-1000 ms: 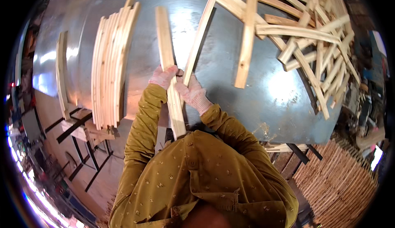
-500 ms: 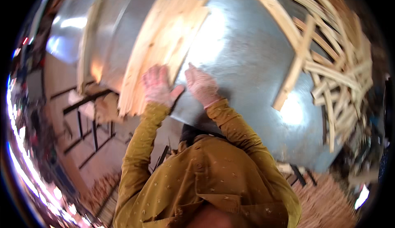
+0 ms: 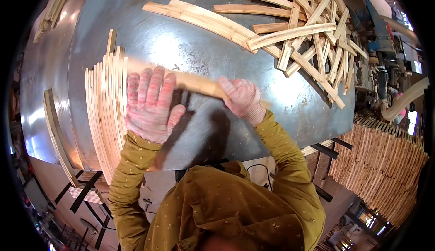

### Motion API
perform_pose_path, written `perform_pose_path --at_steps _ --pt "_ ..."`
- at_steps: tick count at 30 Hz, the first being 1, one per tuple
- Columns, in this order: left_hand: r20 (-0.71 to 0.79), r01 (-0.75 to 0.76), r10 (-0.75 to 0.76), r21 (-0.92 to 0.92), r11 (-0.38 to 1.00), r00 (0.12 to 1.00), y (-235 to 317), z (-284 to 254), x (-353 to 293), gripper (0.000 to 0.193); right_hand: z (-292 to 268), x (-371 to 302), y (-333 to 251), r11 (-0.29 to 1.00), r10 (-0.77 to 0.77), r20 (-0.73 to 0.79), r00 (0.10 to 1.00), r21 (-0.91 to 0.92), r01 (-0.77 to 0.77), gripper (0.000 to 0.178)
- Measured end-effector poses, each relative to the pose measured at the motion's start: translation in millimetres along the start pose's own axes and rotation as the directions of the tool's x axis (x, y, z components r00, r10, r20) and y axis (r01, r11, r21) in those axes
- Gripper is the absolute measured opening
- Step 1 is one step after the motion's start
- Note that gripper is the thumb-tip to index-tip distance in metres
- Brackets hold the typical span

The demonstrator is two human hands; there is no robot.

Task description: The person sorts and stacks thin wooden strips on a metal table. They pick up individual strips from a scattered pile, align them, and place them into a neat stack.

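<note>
My right hand [image 3: 242, 98], in a pink-and-white knit glove, is closed round the near end of a wooden strip [image 3: 195, 82]. The strip slants away to the left over the metal tabletop [image 3: 190, 149], its far end smeared by motion. My left hand [image 3: 152, 103], gloved alike, is flat with fingers stretched out and palm down. It lies beside the right edge of a row of wooden strips [image 3: 102, 106] set side by side, partly in front of the held strip. Whether the left palm touches the held strip I cannot tell.
A tangled heap of loose wooden strips [image 3: 312, 29] covers the table's far right. One separate strip [image 3: 56, 133] lies at the left, and a few more [image 3: 54, 8] at the far left. On the right, a large stack of strips [image 3: 380, 165] stands beyond the table edge, near machinery [image 3: 380, 65].
My view has swung toward the right. My right hand, earlier lying by the row with no strip in it, now grips a wooden strip. My left hand has shifted off the row's near end.
</note>
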State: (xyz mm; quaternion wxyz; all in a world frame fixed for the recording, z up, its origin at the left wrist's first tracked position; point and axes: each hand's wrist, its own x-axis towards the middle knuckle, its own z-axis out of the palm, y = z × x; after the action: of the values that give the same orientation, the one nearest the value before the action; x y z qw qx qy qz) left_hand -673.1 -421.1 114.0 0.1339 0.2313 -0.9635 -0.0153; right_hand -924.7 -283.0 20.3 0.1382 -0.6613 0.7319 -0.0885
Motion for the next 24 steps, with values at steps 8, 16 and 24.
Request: perform_pose_path --at_steps 8,16,24 --pt "0.684 0.766 -0.527 -0.074 0.638 0.505 -6 -5 -35 0.048 -27 136 78 0.973 -0.223 -0.679 0.700 -0.195 0.121 0.075" --pt "0.241 0.989 -0.960 0.004 0.151 0.145 -136 -61 -205 0.047 44 130 85 0.920 0.002 -0.163 0.987 -0.386 -0.065 0.071" --pt "-0.024 0.831 -0.993 0.551 0.083 0.114 -367 -60 -379 0.046 75 75 91 0.882 0.033 0.088 0.996 -0.471 0.012 0.030"
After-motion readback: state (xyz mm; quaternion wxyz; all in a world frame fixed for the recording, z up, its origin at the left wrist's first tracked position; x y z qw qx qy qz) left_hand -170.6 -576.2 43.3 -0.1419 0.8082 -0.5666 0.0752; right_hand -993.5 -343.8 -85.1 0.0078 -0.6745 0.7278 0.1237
